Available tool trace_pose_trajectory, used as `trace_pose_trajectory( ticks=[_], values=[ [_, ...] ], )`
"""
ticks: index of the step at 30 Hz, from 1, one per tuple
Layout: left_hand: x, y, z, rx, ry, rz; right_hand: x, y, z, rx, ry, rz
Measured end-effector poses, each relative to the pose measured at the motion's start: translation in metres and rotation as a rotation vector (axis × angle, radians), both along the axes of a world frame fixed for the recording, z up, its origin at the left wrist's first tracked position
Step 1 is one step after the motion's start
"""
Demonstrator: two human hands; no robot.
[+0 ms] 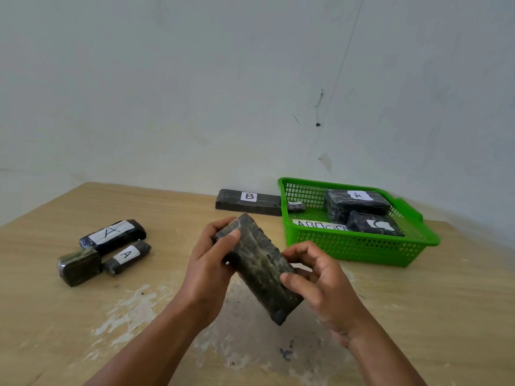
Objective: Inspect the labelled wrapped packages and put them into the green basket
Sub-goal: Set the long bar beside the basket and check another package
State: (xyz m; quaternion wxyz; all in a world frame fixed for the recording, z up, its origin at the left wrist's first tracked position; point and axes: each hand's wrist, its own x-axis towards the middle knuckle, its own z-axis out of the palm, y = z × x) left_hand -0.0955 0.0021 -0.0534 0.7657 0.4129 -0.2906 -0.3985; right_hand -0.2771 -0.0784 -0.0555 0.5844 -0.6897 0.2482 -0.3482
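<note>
A long dark wrapped package (259, 263) is held tilted above the table's middle, no label showing on the side I see. My left hand (209, 263) grips its far upper end and my right hand (320, 285) grips its near lower end. The green basket (348, 246) stands at the right and holds two large wrapped packages, one labelled A (354, 204) and one labelled C (373, 222), plus a small package (296, 206) and a white paper strip with letters (320, 224).
On the wooden table (167, 213), at the left lie a large package labelled A (113, 236), a smaller one labelled A (126, 256) and an unlabelled dark block (79, 266). A flat package labelled B (248, 201) lies against the wall behind the basket's left corner.
</note>
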Motion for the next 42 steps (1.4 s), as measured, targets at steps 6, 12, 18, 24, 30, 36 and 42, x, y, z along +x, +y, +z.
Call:
trace_pose_trajectory(
  ticks=[6, 12, 18, 24, 30, 36, 42],
  values=[
    [-0.008, 0.004, 0.000, 0.036, -0.106, -0.053, 0.007, 0.006, -0.002, 0.041, -0.059, 0.105],
    [-0.024, 0.007, -0.003, 0.006, -0.316, -0.151, 0.018, 0.007, -0.006, 0.017, -0.122, -0.073],
    [-0.031, 0.006, -0.011, 0.024, -0.332, -0.205, 0.021, 0.006, -0.009, -0.149, -0.058, -0.228],
    [-0.029, 0.005, -0.010, 0.060, -0.343, -0.157, 0.020, 0.006, -0.010, -0.106, -0.070, -0.147],
    [-0.026, 0.006, -0.009, 0.047, -0.326, -0.173, 0.020, 0.005, -0.013, -0.084, -0.096, -0.128],
    [-0.027, 0.006, -0.009, 0.033, -0.319, -0.192, 0.018, 0.004, -0.013, -0.044, -0.098, -0.104],
    [-0.027, 0.007, -0.009, 0.059, -0.355, -0.173, 0.016, 0.004, -0.012, -0.015, -0.118, -0.059]
  ],
)
